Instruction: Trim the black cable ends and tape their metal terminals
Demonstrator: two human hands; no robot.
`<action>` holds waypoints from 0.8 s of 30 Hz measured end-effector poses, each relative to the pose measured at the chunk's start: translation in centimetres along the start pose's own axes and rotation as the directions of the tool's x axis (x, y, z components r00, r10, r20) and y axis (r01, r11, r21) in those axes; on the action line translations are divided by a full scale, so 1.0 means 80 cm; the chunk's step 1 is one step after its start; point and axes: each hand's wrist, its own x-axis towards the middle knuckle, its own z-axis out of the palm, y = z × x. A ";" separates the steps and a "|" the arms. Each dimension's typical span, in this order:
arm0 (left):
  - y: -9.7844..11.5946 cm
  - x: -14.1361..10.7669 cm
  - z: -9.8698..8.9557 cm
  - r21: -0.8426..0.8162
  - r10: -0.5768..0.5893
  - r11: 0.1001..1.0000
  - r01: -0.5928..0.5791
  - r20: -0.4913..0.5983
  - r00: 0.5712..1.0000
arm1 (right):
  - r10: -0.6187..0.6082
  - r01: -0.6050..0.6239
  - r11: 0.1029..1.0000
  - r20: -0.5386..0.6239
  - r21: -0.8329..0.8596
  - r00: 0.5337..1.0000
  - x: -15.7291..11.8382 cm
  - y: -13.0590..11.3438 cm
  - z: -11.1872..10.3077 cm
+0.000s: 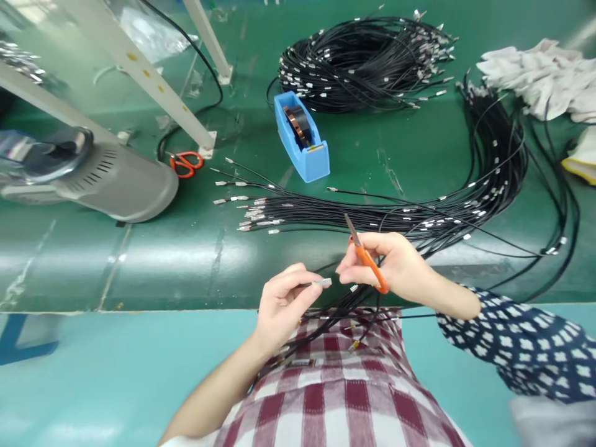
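My left hand [286, 304] pinches a black cable close to its end, where a small silvery-white connector [323, 282] sticks out past the fingertips. My right hand [391, 264] holds orange-handled scissors [370, 264] with the blades pointing up and away from me. A short gap lies between the two hands. Several black cables [335, 320] hang over the table edge onto my checked apron below the hands. Just beyond my hands, a long bundle of black cables [321, 214] lies on the green table, its connector ends toward the left.
A blue tape dispenser [305, 139] stands behind the bundle. Farther back lies a coiled cable heap [358, 62]. White gloves [540, 74] are at the right. Leftward are a grey machine [121, 177], orange-handled scissors [186, 164] and a metal frame post [162, 87].
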 end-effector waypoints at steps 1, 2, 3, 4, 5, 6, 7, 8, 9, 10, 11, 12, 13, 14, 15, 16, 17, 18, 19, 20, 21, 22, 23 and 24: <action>-0.001 0.000 0.001 -0.001 -0.018 1.000 0.018 -0.033 0.999 | -0.027 0.028 0.998 -0.014 0.047 1.000 0.001 -0.001 0.007; -0.001 -0.001 0.003 0.002 -0.029 1.000 0.029 -0.059 0.998 | -0.048 0.050 0.996 -0.026 0.074 0.999 0.003 -0.003 0.014; -0.001 -0.001 0.004 0.008 -0.037 0.999 0.038 -0.079 0.996 | -0.062 0.065 0.994 -0.033 0.089 0.998 0.005 -0.004 0.019; -0.002 -0.001 0.004 0.017 -0.047 0.999 0.048 -0.091 0.995 | -0.071 0.074 0.993 -0.036 0.097 0.997 0.008 -0.006 0.023; -0.002 -0.002 0.005 0.023 -0.058 0.998 0.060 -0.095 0.994 | -0.073 0.076 0.992 -0.033 0.101 0.997 0.011 -0.008 0.026; -0.002 -0.002 0.005 0.025 -0.070 0.997 0.073 -0.091 0.993 | -0.074 0.077 0.992 -0.028 0.105 0.997 0.013 -0.009 0.028; -0.003 -0.003 0.004 0.017 -0.088 0.996 0.090 -0.085 0.993 | -0.074 0.076 0.992 -0.020 0.105 0.997 0.016 -0.011 0.028; -0.003 -0.003 0.003 -0.001 -0.111 0.994 0.111 -0.076 0.991 | -0.075 0.076 0.992 -0.013 0.101 0.997 0.018 -0.012 0.028; -0.004 -0.003 0.002 -0.027 -0.140 0.990 0.138 -0.061 0.988 | -0.077 0.078 0.993 -0.007 0.094 0.997 0.019 -0.013 0.027; -0.004 -0.003 0.001 -0.062 -0.172 0.984 0.169 -0.041 0.984 | -0.079 0.079 0.993 -0.001 0.084 0.997 0.020 -0.013 0.027; -0.004 -0.002 0.000 -0.102 -0.206 0.974 0.203 -0.017 0.978 | -0.080 0.080 0.994 0.005 0.073 0.997 0.021 -0.014 0.026; -0.004 0.000 -0.001 -0.146 -0.237 0.961 0.237 0.013 0.971 | -0.081 0.080 0.995 0.009 0.065 0.997 0.021 -0.015 0.025; -0.003 0.003 -0.001 -0.189 -0.265 0.945 0.268 0.042 0.963 | -0.082 0.081 0.995 0.014 0.062 0.997 0.021 -0.016 0.024; -0.002 0.006 -0.002 -0.232 -0.287 0.927 0.295 0.069 0.956 | -0.080 0.079 0.995 0.022 0.063 0.997 0.021 -0.016 0.024; -0.001 0.009 -0.002 -0.270 -0.310 0.907 0.324 0.095 0.946 | -0.076 0.073 0.995 0.036 0.070 0.996 0.021 -0.017 0.023; 0.000 0.012 -0.003 -0.296 -0.333 0.888 0.352 0.114 0.936 | -0.069 0.065 0.994 0.053 0.083 0.996 0.021 -0.018 0.023; 0.000 0.016 -0.003 -0.305 -0.354 0.876 0.374 0.121 0.927 | -0.059 0.052 0.994 0.071 0.101 0.996 0.021 -0.019 0.022; 0.000 0.019 -0.005 -0.289 -0.368 0.877 0.384 0.108 0.923 | -0.047 0.036 0.992 0.088 0.118 0.995 0.021 -0.020 0.022; -0.002 0.021 -0.007 -0.245 -0.369 0.893 0.377 0.079 0.926 | -0.033 0.020 0.991 0.099 0.133 0.995 0.021 -0.021 0.021; -0.004 0.023 -0.010 -0.173 -0.355 0.918 0.356 0.037 0.934 | -0.020 0.005 0.989 0.102 0.147 0.995 0.021 -0.021 0.021; -0.007 0.024 -0.014 -0.075 -0.323 0.944 0.321 -0.014 0.946 | -0.008 -0.008 0.987 0.103 0.158 0.995 0.021 -0.022 0.020; -0.011 0.024 -0.018 0.039 -0.273 0.960 0.276 -0.058 0.960 | 0.003 -0.020 0.986 0.104 0.167 0.995 0.021 -0.022 0.019; -0.015 0.025 -0.023 0.161 -0.217 0.960 0.227 -0.082 0.973 | 0.010 -0.028 0.984 0.105 0.177 0.994 0.021 -0.022 0.018; -0.018 0.025 -0.028 0.281 -0.164 0.942 0.182 -0.087 0.983 | 0.012 -0.033 0.982 0.109 0.187 0.994 0.021 -0.022 0.017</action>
